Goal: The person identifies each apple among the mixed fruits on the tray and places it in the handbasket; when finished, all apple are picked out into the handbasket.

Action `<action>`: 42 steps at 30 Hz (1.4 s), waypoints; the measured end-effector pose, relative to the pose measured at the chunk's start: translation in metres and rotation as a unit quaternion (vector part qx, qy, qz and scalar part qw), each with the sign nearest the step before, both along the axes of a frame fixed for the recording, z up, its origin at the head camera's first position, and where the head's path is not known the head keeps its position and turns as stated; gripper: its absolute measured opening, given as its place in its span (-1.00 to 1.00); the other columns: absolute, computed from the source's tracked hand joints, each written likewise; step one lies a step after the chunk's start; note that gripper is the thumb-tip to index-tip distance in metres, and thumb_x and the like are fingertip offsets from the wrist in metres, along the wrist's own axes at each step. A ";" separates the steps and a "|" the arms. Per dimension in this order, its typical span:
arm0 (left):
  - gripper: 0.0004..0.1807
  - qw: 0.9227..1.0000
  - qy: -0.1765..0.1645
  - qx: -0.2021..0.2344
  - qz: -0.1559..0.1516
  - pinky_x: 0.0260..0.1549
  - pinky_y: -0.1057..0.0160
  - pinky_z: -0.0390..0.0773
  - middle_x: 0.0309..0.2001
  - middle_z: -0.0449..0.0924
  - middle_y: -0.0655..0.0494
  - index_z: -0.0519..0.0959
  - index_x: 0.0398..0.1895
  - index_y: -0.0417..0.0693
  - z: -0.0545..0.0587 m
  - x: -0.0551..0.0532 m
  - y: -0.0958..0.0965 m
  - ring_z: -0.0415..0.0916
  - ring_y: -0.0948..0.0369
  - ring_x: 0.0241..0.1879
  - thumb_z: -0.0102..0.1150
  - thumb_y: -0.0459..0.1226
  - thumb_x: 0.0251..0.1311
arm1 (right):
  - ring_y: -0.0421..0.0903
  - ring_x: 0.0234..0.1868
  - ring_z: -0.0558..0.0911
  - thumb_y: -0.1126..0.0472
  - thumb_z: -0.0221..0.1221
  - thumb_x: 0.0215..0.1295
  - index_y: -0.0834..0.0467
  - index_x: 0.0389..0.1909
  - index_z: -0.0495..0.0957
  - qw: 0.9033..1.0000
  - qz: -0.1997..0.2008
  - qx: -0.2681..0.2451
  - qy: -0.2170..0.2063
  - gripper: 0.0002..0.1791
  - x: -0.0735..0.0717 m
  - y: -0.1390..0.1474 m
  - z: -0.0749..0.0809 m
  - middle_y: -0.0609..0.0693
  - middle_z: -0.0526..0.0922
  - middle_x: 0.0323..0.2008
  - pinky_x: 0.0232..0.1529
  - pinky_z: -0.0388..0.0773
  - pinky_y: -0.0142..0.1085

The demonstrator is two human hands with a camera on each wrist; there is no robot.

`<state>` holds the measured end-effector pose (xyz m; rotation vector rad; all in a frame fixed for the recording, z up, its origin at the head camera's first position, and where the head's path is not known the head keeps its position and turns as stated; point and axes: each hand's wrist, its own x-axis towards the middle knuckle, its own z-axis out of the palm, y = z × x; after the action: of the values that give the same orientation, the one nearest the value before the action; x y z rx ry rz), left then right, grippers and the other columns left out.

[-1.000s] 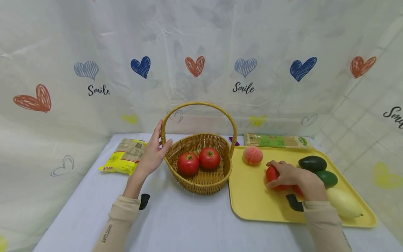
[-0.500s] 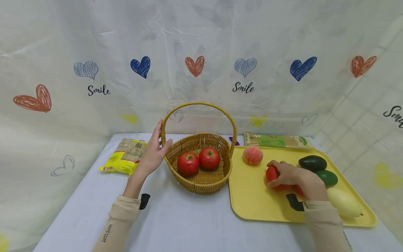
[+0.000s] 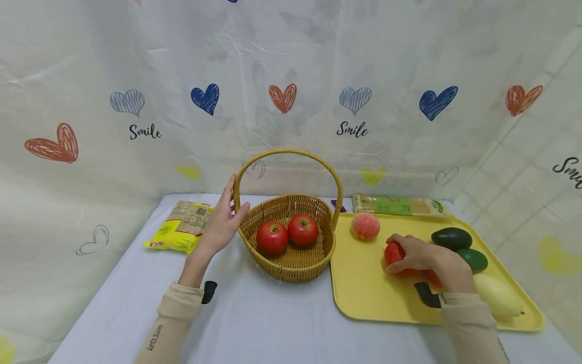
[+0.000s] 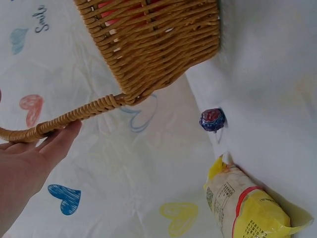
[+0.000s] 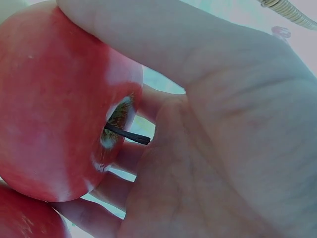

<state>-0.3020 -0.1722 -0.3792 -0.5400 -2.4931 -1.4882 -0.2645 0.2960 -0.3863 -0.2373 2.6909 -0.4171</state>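
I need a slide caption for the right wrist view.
A red apple with a dark stem in the grip of the right hand, another red fruit at lower left.

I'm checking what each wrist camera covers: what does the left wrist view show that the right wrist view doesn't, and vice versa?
Only the left wrist view: the left grip, the basket's woven wall, a yellow-and-beige bag and a small blue-and-red wrapped ball.

Only the right wrist view: the right grip holding a red apple, and part of a second red fruit.

Both: the basket handle, though the right one catches only what looks like a piece, top right.
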 end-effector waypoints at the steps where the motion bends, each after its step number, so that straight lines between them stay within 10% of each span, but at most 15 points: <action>1: -0.13 1.000 0.001 -0.001 0.001 0.45 -0.22 0.34 0.71 -0.26 0.12 -0.29 0.70 0.19 -0.001 0.000 0.000 -0.04 -0.09 0.65 0.01 -0.08 0.56 | 0.14 -0.06 0.52 -0.06 0.42 0.18 0.27 0.36 0.29 1.000 0.002 0.000 0.003 -0.14 0.000 0.000 0.000 0.25 0.51 -0.05 -0.08 0.60 0.00; 25: -0.13 1.000 0.017 0.009 -0.007 0.45 -0.20 0.34 0.70 -0.23 0.11 -0.25 0.70 0.10 -0.004 -0.002 0.001 -0.06 -0.05 0.66 0.00 -0.05 0.56 | 0.05 0.00 0.54 -0.10 0.45 0.17 0.27 0.35 0.27 0.990 0.027 -0.089 0.109 -0.10 0.021 -0.001 0.034 0.20 0.55 0.09 -0.17 0.59 -0.22; 42: -0.14 1.000 0.015 0.002 -0.001 0.44 -0.22 0.35 0.70 -0.23 0.12 -0.26 0.70 0.17 -0.004 -0.002 -0.001 -0.07 -0.04 0.66 0.00 -0.07 0.56 | 0.17 0.08 0.55 -0.19 0.49 0.09 0.19 0.38 0.33 0.979 0.049 -0.089 0.179 -0.05 0.034 -0.037 0.050 0.25 0.50 0.19 -0.16 0.72 -0.01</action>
<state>-0.3044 -0.1735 -0.3833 -0.5618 -2.4665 -1.4741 -0.2305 0.2590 -0.3363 -0.5415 2.9750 -0.6393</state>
